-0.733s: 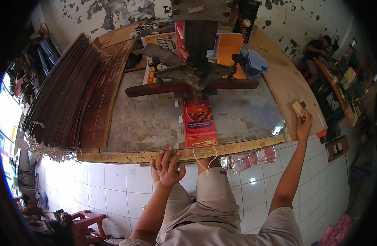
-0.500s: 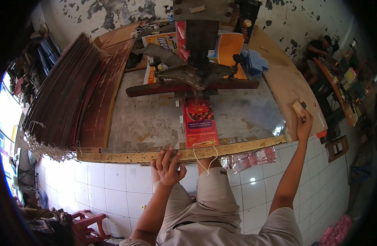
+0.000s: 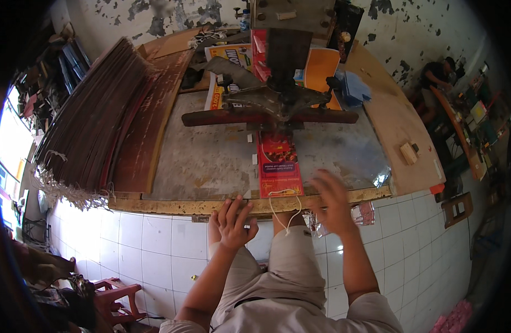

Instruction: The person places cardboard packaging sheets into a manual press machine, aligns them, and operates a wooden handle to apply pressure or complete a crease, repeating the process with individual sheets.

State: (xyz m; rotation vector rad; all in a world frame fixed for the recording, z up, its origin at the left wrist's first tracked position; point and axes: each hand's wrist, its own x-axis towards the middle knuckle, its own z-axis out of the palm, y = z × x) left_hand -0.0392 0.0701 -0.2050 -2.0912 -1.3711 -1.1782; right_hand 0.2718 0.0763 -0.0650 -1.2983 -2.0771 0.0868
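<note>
A red printed paper bag or sheet (image 3: 281,175), with a looped white cord (image 3: 287,222) hanging from its near end, lies flat on the worn grey table (image 3: 211,161). Its far end runs beneath the dark metal press (image 3: 272,105), which hides that part. My left hand (image 3: 233,225) rests with fingers spread at the table's front edge, left of the cord. Just right of the red piece, my right hand (image 3: 333,202) hovers near the same edge, blurred by motion, fingers stretched out and seemingly holding nothing. A small wooden block (image 3: 409,153) with a dark knob sits on the right board.
A tall leaning stack of dark brown sheets (image 3: 94,111) with white cord ends fills the left side. Blue plastic sheets (image 3: 355,89) lie at the back right. A pink-red stool (image 3: 119,302) stands low left. Another person (image 3: 436,77) sits at the far right.
My right hand has left the wooden block and moved left, close to the red piece. My left hand stays at the table edge. The whole view has shifted slightly.
</note>
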